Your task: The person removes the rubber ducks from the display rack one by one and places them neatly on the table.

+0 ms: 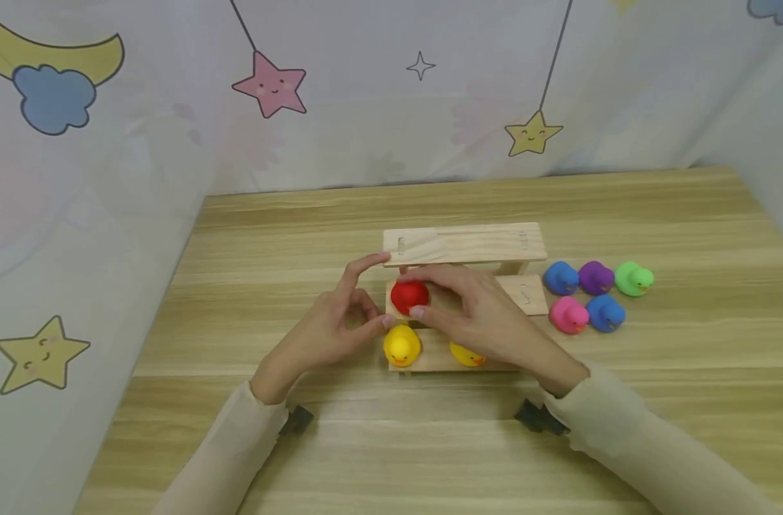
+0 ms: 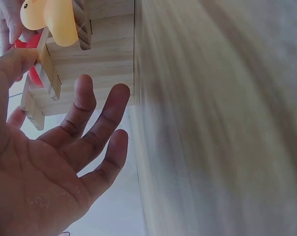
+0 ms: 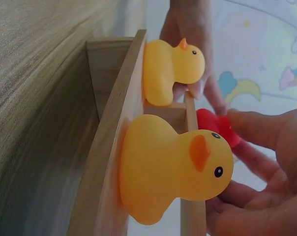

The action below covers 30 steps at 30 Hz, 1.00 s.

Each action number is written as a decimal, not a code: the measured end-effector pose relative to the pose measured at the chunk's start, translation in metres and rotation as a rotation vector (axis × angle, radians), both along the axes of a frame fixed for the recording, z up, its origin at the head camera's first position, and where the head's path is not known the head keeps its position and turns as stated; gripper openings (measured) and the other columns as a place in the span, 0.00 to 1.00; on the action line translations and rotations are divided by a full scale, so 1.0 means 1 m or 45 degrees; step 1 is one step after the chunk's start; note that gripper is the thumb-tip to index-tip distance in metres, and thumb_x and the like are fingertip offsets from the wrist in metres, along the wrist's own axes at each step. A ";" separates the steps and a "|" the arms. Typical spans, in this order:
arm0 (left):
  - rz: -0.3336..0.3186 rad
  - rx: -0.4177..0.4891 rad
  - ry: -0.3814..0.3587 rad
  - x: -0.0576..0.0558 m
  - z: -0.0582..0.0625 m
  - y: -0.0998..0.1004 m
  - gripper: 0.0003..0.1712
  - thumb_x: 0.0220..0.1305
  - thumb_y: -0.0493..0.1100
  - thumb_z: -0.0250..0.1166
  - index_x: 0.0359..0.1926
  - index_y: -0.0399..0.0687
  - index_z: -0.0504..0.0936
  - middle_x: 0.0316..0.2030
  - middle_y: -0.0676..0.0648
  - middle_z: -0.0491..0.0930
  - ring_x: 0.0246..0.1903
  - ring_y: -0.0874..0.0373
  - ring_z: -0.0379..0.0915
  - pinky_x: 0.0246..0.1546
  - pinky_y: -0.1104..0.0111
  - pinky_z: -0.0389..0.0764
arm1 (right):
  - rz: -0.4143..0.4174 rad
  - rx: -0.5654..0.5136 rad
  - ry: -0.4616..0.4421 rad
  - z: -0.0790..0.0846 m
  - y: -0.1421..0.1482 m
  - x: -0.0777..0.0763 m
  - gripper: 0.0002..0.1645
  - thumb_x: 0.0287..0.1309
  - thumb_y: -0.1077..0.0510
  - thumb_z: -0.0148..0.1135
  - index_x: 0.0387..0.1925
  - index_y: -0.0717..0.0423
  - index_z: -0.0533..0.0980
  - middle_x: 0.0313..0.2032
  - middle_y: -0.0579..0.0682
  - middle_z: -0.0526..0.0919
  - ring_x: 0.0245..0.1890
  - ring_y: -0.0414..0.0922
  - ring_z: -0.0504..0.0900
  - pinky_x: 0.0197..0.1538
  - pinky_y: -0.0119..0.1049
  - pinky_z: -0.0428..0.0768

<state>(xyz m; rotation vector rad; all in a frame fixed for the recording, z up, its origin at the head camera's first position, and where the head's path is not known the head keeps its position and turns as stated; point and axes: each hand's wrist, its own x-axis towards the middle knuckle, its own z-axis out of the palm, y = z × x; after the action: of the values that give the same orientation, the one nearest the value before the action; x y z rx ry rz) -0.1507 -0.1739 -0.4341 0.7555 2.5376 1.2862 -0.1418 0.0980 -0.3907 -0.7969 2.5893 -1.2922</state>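
Note:
A small wooden stand with three stepped planks (image 1: 465, 244) stands on the table. At the left end of its middle plank is a red rubber duck (image 1: 409, 296), which my right hand (image 1: 488, 307) pinches between thumb and fingers. My left hand (image 1: 330, 325) is at the stand's left side, index fingertip at the top plank's corner and thumb at the middle plank's end. Its other fingers (image 2: 106, 118) are loosely spread, holding nothing. Two yellow ducks sit on the lowest plank: a left one (image 1: 402, 346) and a right one (image 3: 163, 167), which my right hand partly covers in the head view.
Right of the stand sit several more ducks: two blue ones (image 1: 561, 277), a purple one (image 1: 596, 277), a green one (image 1: 633, 279) and a pink one (image 1: 568, 315). A printed cloth (image 1: 365, 143) hangs behind the wood-grain table (image 1: 288, 214).

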 end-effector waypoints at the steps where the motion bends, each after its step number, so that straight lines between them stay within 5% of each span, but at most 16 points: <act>1: -0.001 0.000 0.003 0.000 0.000 0.000 0.49 0.73 0.45 0.71 0.82 0.73 0.52 0.28 0.55 0.84 0.32 0.59 0.80 0.52 0.55 0.81 | 0.001 -0.008 -0.002 0.000 0.000 0.000 0.28 0.71 0.49 0.71 0.70 0.38 0.78 0.69 0.42 0.83 0.67 0.47 0.82 0.75 0.55 0.76; 20: 0.017 0.004 -0.007 0.001 0.002 0.001 0.50 0.72 0.44 0.73 0.82 0.75 0.52 0.28 0.54 0.84 0.32 0.58 0.80 0.50 0.55 0.81 | 0.055 -0.090 0.063 0.009 0.027 0.014 0.24 0.73 0.53 0.69 0.67 0.41 0.79 0.65 0.41 0.85 0.58 0.42 0.86 0.67 0.54 0.84; 30: 0.010 -0.002 -0.017 0.001 0.002 0.001 0.50 0.72 0.45 0.72 0.82 0.74 0.51 0.29 0.53 0.84 0.32 0.58 0.80 0.46 0.57 0.83 | 0.034 -0.148 0.159 0.016 0.055 0.017 0.28 0.69 0.64 0.70 0.66 0.44 0.78 0.63 0.39 0.86 0.61 0.34 0.83 0.61 0.34 0.86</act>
<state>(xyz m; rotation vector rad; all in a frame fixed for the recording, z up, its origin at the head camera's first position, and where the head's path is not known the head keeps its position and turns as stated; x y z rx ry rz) -0.1495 -0.1732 -0.4323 0.7350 2.5336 1.2872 -0.1251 0.1530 -0.3743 -0.9580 2.6074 -1.4402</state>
